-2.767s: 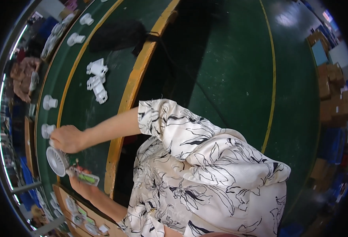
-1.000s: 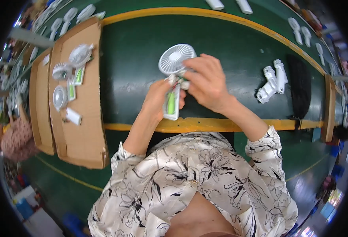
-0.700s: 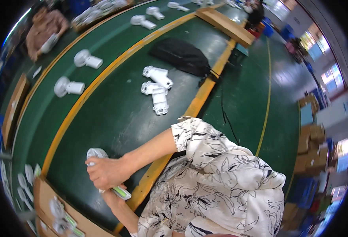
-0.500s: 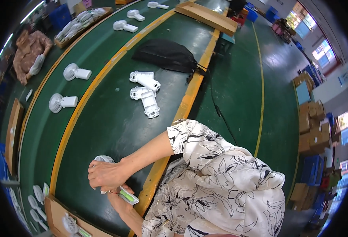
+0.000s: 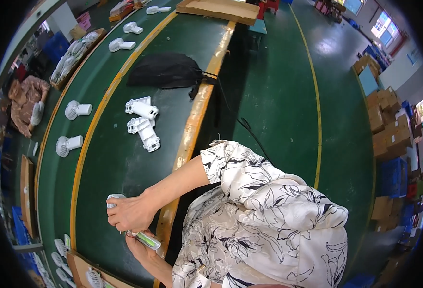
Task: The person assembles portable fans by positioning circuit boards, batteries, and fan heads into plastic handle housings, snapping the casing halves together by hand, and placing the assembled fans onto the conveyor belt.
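Note:
In front of me at the lower left is a small white handheld fan with a round head [image 5: 116,197]. Its handle [image 5: 148,240] shows a bright green cell inside, on the side toward my body. My right hand [image 5: 130,214] wraps over the fan from above, fingers curled, hiding the part between head and handle. Underneath, my left hand [image 5: 137,247] grips the handle, its fingers partly covered by the right hand. What the right fingertips press on is hidden. Farther up the green table, several white plastic handle shells [image 5: 144,134] lie in a loose cluster.
A black cloth bag [image 5: 165,70] with cords lies beyond the shells, near the table's yellow edge. White fans [image 5: 69,146] are spaced along the green belt at left. Cardboard trays [image 5: 216,10] stand at the far end and near left. A person [image 5: 28,103] is across the belt.
The view has shifted, so the shells and bag appear farther left. Both hands stay on the fan; the right hand has turned slightly and covers more of it.

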Available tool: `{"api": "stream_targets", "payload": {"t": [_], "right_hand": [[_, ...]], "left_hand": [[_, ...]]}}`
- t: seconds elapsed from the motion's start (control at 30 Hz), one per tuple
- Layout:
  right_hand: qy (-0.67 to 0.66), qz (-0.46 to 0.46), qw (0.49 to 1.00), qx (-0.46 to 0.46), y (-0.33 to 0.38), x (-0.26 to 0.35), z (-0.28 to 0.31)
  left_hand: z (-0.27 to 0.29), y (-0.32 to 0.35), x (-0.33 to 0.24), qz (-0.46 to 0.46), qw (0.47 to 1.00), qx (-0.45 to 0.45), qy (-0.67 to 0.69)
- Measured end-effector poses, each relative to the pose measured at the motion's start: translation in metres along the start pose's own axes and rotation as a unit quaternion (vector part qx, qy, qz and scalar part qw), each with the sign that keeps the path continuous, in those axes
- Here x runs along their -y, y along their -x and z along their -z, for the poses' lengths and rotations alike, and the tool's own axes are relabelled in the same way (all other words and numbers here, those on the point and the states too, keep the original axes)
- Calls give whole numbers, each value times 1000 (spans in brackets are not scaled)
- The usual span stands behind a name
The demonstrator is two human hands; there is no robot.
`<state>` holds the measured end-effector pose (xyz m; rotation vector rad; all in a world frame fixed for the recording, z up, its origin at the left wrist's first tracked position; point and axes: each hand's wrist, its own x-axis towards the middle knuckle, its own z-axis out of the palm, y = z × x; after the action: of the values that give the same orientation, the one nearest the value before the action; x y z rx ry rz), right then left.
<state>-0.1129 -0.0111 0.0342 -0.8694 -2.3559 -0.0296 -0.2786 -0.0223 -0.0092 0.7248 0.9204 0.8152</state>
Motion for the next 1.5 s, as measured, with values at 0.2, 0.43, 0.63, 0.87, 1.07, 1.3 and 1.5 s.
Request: {"api": "stream_targets", "payload": {"t": [0.2,0.43,0.63,0.87,1.07,1.3,1.5], "right_hand": [[49,14,997,-59,29,17,20],[120,-1,971,-206,61,31,54],[176,-6,956,-236,90,38,72],[163,-35,961,-218,104,41,72],[160,15,929,-332,87,31,40],[-12,26,926,-376,78,8,-1],[-12,-53,957,-284,77,-17,-1]], "left_hand": [[-40,30,8,-4,997,-22,-76],[-93,57,4,-45,975,-93,-198],[-119,67,10,-85,963,-104,-232],[-112,55,12,-73,960,-102,-251],[-79,40,11,-69,971,-114,-197],[-66,10,12,-81,991,-76,-70],[-77,-22,6,-26,994,-104,25]]}}
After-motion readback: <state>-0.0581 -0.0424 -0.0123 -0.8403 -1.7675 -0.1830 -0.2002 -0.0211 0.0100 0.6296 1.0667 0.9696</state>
